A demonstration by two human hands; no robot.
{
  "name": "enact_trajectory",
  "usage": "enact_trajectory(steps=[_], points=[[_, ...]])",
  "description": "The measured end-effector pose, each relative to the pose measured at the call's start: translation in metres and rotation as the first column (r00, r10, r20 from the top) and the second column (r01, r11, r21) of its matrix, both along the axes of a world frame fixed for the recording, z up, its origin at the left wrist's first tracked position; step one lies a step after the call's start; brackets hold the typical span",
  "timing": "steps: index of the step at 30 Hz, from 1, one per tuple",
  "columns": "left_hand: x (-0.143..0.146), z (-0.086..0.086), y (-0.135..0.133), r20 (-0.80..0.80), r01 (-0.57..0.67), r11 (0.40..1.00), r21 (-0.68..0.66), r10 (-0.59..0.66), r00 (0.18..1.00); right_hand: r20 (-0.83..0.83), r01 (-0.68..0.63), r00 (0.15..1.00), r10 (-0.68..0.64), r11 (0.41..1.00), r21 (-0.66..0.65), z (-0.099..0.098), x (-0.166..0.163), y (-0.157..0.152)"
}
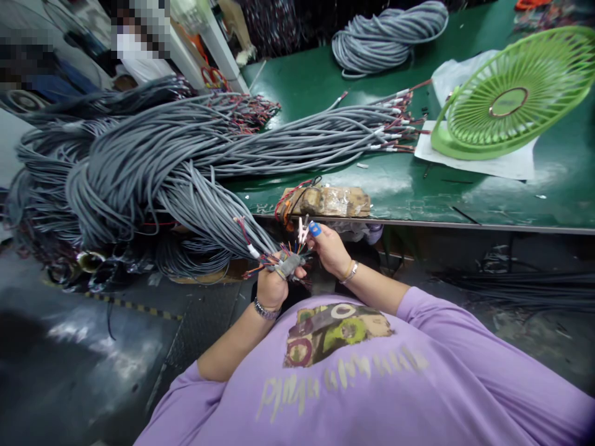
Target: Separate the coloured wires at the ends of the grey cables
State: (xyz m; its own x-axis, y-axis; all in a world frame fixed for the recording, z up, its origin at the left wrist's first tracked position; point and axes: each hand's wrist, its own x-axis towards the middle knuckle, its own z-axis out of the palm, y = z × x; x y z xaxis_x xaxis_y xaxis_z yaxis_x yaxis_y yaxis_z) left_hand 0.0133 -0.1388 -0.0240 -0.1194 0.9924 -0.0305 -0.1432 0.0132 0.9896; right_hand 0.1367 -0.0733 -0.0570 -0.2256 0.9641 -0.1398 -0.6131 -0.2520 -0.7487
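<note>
My left hand [273, 284] is closed around the ends of several grey cables [218, 217], with thin coloured wires [279, 255] fanning out above the fist. My right hand [329, 248], with a blue cover on one fingertip, pinches the tips of some of those wires just above the left hand. Both hands are below the front edge of the green table [418, 186], close to my chest. The cables run up and left into a big grey bundle [139, 155] that drapes over the table edge.
A taped wooden block with red wires [328, 201] sits on the table edge above my hands. A green fan [511, 93] lies at the right on white paper. A coiled grey cable [388, 37] lies at the back. Another person [139, 43] is at the far left.
</note>
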Motion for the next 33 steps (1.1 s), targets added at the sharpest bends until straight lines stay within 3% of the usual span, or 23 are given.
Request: enact_trajectory(steps=[2, 6, 8, 15, 22, 28, 33], points=[[0.001, 0.001, 0.002, -0.006, -0.007, 1.000, -0.011, 0.007, 1.000, 0.001, -0.003, 1.000, 0.003, 1.000, -0.014, -0.001, -0.001, 0.000], [0.002, -0.001, 0.004, -0.010, -0.037, 0.999, -0.030, 0.037, 0.999, -0.160, -0.253, 0.960, 0.230, 0.957, -0.141, 0.004, -0.004, 0.004], [0.001, -0.004, 0.005, -0.011, -0.044, 0.999, -0.032, 0.044, 0.999, -0.237, -0.298, 0.939, 0.250, 0.935, -0.194, 0.007, -0.005, 0.007], [-0.003, -0.010, 0.006, -0.040, -0.058, 0.998, -0.030, 0.057, 0.998, -0.297, -0.273, 0.936, 0.188, 0.921, -0.279, 0.014, -0.007, 0.008], [0.000, -0.006, 0.005, -0.017, -0.054, 0.998, -0.041, 0.053, 0.998, -0.295, -0.311, 0.925, 0.237, 0.921, -0.236, 0.011, -0.006, 0.008], [-0.004, -0.006, -0.001, 0.024, -0.001, 1.000, 0.002, 0.001, 1.000, -0.355, -0.427, 0.872, 0.338, 0.879, -0.212, 0.009, 0.003, 0.007], [-0.001, -0.006, -0.002, 0.021, -0.040, 0.999, 0.024, 0.040, 0.999, -0.315, -0.392, 0.893, 0.322, 0.900, -0.191, 0.008, 0.005, 0.005]])
